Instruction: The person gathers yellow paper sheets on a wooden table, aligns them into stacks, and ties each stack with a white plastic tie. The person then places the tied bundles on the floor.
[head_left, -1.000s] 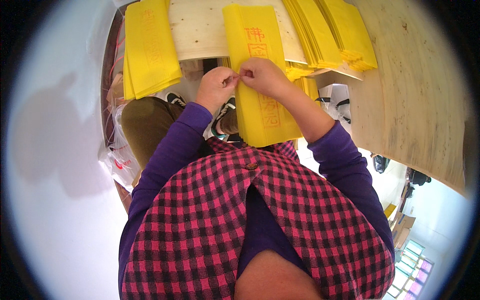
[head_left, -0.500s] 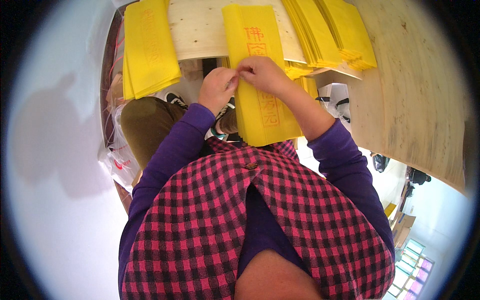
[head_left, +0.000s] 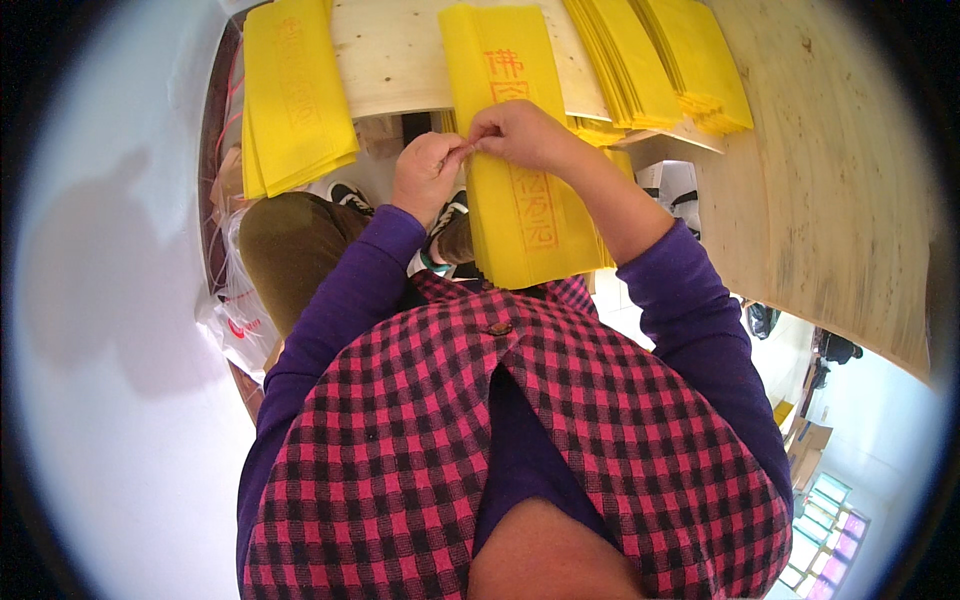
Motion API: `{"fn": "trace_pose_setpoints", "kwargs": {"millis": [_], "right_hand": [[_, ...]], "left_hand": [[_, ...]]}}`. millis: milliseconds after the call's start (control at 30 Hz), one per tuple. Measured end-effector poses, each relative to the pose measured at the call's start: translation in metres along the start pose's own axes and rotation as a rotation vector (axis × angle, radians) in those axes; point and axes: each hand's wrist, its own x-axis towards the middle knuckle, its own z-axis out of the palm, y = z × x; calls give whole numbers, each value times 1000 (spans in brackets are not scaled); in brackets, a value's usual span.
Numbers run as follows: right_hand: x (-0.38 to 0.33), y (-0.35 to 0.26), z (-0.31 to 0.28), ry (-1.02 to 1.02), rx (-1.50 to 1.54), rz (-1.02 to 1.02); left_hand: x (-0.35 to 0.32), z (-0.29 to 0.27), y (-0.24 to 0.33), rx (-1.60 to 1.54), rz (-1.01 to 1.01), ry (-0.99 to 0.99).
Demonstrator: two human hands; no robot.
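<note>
A long stack of yellow paper sheets (head_left: 535, 265) with red printing lies in front of me, its near end reaching over the table edge toward my lap. My left hand (head_left: 428, 175) is closed in a pinch just off the stack's left edge. Over that edge, my right hand (head_left: 520, 135) also pinches, its wrist crossing the stack from the right. The fingertips of both hands meet there, and whatever is between them is too small or hidden to make out.
Another yellow stack (head_left: 298, 110) lies at the left on the wooden table (head_left: 390, 60). Two fanned yellow stacks (head_left: 630, 70) sit at the back right. A wide wooden board (head_left: 820, 190) stretches along the right. Below are my knee (head_left: 290, 250) and a plastic bag (head_left: 235, 320).
Both hands have shifted slightly up and left, still pinched together at the stack's edge. The view has moved a little too.
</note>
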Motion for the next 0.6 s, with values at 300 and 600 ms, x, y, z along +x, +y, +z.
{"fn": "trace_pose_setpoints", "kwargs": {"millis": [300, 600], "right_hand": [[1, 1, 0, -8, 11, -3], [-1, -2, 1, -12, -8, 28]], "left_hand": [[0, 0, 4, -23, -106, 2], [2, -1, 11, -69, -168, 3]]}}
